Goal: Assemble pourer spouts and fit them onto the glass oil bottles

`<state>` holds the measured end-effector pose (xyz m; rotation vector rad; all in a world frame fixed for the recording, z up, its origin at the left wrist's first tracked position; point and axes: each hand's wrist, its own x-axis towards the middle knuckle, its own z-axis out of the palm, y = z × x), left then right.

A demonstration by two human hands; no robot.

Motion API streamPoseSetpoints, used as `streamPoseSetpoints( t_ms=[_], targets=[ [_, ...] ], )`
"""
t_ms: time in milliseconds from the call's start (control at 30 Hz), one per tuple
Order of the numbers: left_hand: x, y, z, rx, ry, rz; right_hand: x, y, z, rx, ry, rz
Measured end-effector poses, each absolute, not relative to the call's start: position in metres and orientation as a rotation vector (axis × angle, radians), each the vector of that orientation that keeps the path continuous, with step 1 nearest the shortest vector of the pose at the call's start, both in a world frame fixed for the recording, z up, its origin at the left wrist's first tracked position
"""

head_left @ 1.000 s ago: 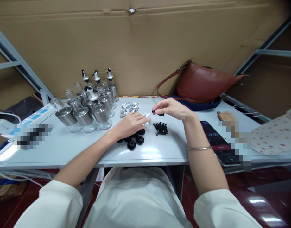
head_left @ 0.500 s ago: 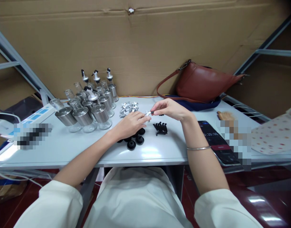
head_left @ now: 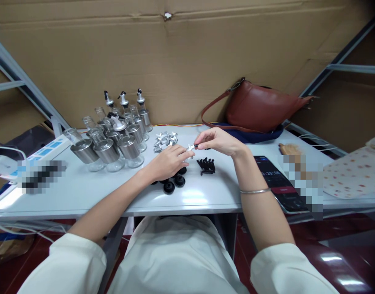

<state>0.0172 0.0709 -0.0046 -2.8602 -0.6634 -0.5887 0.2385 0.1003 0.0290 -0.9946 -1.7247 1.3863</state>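
Observation:
Between the fingertips of my left hand [head_left: 171, 159] is a small silver pourer top [head_left: 190, 147]. My right hand [head_left: 216, 141] pinches a small black lever [head_left: 196, 145] against the top's right side. Both hands are closed, and the two parts touch. Black stoppers [head_left: 169, 187] lie in a cluster, partly under my left hand. To their right is a row of black levers [head_left: 207, 164]. More silver pourer tops [head_left: 165, 141] are heaped just behind my left hand.
Glass bottles with steel sleeves [head_left: 130, 147] stand at the left, several with pourers fitted. A brown leather bag [head_left: 260, 104] rests at the back right on dark blue cloth. A phone [head_left: 277, 181] lies right of my right forearm. A power strip [head_left: 46, 153] runs along the left edge.
Almost nothing differs. My hands keep the same hold on the silver pourer top and the black lever, and the view has shifted very slightly.

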Motion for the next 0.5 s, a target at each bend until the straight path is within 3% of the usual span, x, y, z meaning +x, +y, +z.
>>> streamPoseSetpoints(
  t_ms=[500],
  targets=[
    [0.0176,0.0709,-0.0077,-2.838,-0.638,-0.612,0.2399,0.0991,0.0257,-0.826,-1.665,1.679]
  ],
)
